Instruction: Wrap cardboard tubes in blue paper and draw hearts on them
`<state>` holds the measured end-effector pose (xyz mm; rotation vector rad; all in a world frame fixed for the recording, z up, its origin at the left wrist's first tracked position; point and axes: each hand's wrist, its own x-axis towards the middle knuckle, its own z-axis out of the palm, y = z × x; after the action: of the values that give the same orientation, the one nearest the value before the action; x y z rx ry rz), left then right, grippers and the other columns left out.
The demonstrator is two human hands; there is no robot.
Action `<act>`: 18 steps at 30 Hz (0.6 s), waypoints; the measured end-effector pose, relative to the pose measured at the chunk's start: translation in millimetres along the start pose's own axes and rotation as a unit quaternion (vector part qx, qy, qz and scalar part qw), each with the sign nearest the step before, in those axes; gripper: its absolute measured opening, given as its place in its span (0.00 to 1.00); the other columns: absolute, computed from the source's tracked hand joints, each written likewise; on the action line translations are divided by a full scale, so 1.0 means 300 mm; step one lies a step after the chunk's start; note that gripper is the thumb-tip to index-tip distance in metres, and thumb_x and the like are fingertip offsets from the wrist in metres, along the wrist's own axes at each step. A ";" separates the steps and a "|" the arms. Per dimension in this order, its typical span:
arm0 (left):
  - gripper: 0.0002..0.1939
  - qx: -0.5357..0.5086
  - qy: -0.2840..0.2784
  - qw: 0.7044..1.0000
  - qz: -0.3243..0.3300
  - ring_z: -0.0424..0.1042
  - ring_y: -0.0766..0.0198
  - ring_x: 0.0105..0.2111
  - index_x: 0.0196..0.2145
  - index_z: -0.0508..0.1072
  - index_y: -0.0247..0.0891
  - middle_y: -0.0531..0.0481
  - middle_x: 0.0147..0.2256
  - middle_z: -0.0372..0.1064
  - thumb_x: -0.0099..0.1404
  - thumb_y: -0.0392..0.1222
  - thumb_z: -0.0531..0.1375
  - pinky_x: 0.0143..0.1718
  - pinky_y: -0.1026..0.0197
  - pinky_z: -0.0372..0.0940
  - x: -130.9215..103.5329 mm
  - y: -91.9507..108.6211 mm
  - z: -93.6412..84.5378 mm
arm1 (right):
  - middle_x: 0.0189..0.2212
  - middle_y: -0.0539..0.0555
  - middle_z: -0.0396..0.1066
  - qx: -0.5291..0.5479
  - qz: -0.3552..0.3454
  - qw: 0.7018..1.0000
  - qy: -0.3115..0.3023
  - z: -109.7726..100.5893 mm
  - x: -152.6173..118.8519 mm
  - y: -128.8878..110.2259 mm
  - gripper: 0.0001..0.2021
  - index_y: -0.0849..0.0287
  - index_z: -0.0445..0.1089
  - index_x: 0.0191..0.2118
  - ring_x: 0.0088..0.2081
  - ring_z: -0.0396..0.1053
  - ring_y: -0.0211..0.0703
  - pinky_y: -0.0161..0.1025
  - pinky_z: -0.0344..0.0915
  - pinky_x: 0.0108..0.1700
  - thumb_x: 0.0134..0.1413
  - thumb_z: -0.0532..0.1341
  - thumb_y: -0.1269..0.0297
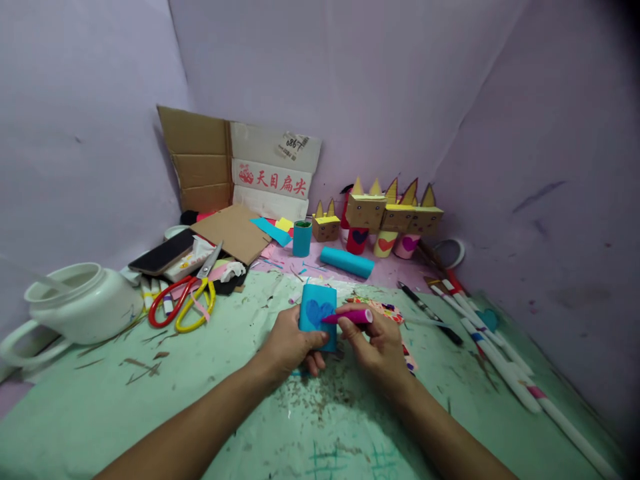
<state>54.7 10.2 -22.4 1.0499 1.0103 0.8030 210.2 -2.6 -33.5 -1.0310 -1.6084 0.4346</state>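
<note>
My left hand is closed around a blue paper-covered tube, which stands upright and faces me. A darker blue heart shows on its front. Between the thumb and fingers of my right hand is a short magenta marker. Its pointed tip meets the heart's right side, and its round, light end faces right. Behind my hands lies a blue paper roll on its side. Farther back stands a blue tube with a dark green inside.
Box-headed cardboard figures with pointed ears stand at the back right. At left are scissors, a phone and a white pot. White markers and a black pen lie right. Folded cardboard leans against the wall.
</note>
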 end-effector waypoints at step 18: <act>0.19 0.032 -0.001 0.999 0.009 0.67 0.65 0.12 0.35 0.64 0.34 0.54 0.14 0.69 0.43 0.34 0.61 0.12 0.68 0.61 -0.004 0.002 -0.003 | 0.26 0.52 0.74 0.083 0.038 0.994 0.059 0.011 0.010 -0.009 0.07 0.59 0.73 0.33 0.21 0.69 0.38 0.35 0.67 0.24 0.54 0.61 0.61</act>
<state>53.3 9.5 -21.5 1.1161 1.0318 0.7880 206.0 -0.8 -30.7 -0.9760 -1.4070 0.5400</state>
